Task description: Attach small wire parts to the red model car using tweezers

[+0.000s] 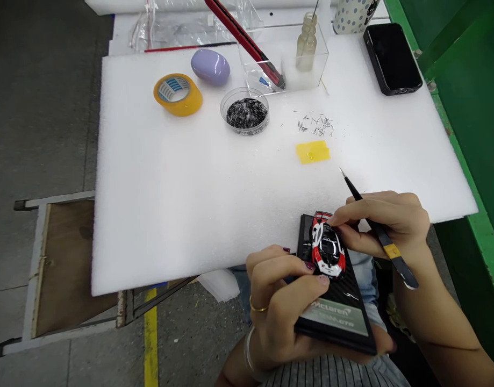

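White foam board (162, 188) takes up most of the view. Right hand (392, 220) is at its near edge, thumb and index close together at the side of the model car, tweezers lying across the same hand. Left hand (277, 301) is curled around the black display base (351, 288), fingertips beside the car's front. Base is tilted in the grip over the lap; can't tell if its far end touches the board. Tweezers (378, 231) point up and away, tips off the car. Model car (329, 248) sits on the base, red, white and black.

Step in hand looks like close fingertip work on the car's side. Next move probably calls for a firm base and a very light touch. Clear round dish (252, 131) holds a dark pile; yellow tape piece (313, 150) carries a glossy blob; loose dark slivers (320, 125) lie just beyond it.

Hidden: whatever is between the right thumb and index, if anything; the base's underside. Left fingers partly cover the label (335, 316); its second line is hard to read.
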Action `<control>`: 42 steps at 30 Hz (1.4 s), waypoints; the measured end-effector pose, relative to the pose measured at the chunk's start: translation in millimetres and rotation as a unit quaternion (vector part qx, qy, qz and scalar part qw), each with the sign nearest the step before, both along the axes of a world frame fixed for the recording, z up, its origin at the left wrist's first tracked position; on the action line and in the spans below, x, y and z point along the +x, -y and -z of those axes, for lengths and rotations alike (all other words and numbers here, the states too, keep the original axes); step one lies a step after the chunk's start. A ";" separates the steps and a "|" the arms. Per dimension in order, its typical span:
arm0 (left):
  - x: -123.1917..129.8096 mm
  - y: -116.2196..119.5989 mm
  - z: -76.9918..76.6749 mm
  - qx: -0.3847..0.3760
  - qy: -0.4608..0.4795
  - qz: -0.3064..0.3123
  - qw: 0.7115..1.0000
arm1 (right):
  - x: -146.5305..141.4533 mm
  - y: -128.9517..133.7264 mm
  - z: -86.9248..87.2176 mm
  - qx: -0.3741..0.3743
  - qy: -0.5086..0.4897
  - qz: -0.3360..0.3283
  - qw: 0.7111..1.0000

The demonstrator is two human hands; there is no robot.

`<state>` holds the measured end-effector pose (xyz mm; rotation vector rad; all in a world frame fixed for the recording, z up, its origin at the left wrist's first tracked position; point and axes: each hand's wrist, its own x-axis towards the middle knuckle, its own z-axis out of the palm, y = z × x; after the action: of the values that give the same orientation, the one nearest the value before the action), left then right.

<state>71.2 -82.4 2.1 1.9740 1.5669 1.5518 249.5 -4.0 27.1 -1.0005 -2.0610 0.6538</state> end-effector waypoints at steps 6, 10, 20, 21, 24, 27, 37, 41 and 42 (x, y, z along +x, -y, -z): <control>8.8 -6.7 0.3 0.048 0.042 -0.007 0.998 | -1.0 -2.2 0.8 0.010 -0.026 -0.014 1.000; 5.7 -5.0 1.0 0.042 0.045 0.007 0.998 | -0.6 -2.1 3.0 -0.004 -0.031 -0.003 1.000; 1.0 -4.4 -2.2 0.044 0.050 0.045 0.997 | 18.3 19.0 11.4 -0.122 -0.160 0.088 0.975; 1.1 -5.2 -3.1 0.049 0.051 0.048 0.996 | 20.1 18.2 10.6 -0.139 -0.158 0.068 0.975; 1.8 -6.8 -5.8 0.059 0.036 0.054 0.996 | 22.9 12.1 7.5 -0.137 -0.120 0.030 0.983; 2.8 -7.3 -8.2 0.065 0.023 0.055 0.996 | 21.1 5.6 5.0 -0.092 -0.060 0.027 0.994; 2.7 -5.6 -9.3 0.061 0.013 0.049 0.997 | 3.9 0.2 -11.8 0.041 0.008 -0.007 0.999; 2.5 -5.8 -8.6 0.064 0.016 0.050 0.997 | 1.1 1.4 -10.1 0.046 0.004 -0.004 0.999; 2.5 -6.0 -8.7 0.065 0.017 0.052 0.996 | 0.8 1.6 -9.3 0.046 0.004 -0.002 0.999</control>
<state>73.7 -76.4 10.8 2.0483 1.3588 1.6754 250.3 -5.7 36.4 -0.9490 -2.0805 0.5535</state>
